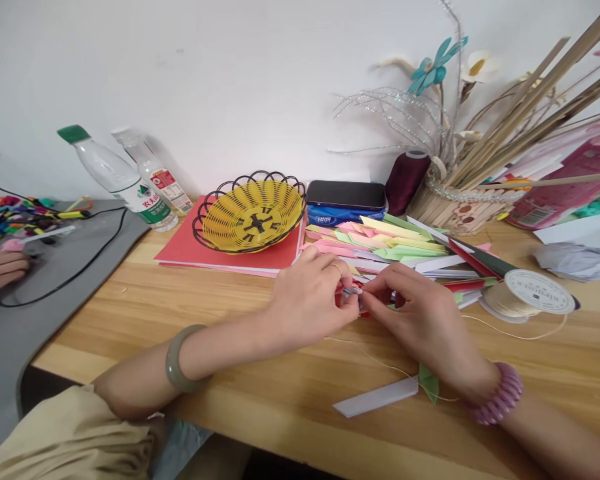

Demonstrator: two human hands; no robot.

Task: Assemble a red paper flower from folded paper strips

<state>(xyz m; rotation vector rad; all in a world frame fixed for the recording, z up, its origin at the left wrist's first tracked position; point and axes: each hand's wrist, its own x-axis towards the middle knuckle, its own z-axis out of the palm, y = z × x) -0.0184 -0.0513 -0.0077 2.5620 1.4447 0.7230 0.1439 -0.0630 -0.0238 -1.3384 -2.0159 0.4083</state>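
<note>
Closest to the person, a flat white paper strip lies on the light brown wooden table. A pointy green folded paper is at its right end, and a thin cream thread loops close by.

A bit farther in, the two hands meet. The left hand and the right hand both pinch a small pale grey bit of folded paper. To do this well, I think soft pinches are best, so the paper does not squash. One hand should hold it steady while the other works the folds, with the edges lined up.

The paper bit sits right between the fingertips: left thumb and finger on one side, right thumb and finger on the other. Some red shows around it, but I can't tell if that is part of it.

Past the right hand stands a fat white spool of cream thread. Behind the hands is a messy pile of pink, green, yellow and white folded papers. Farther left, a round yellow woven basket with black loops rests on flat red paper.
</note>
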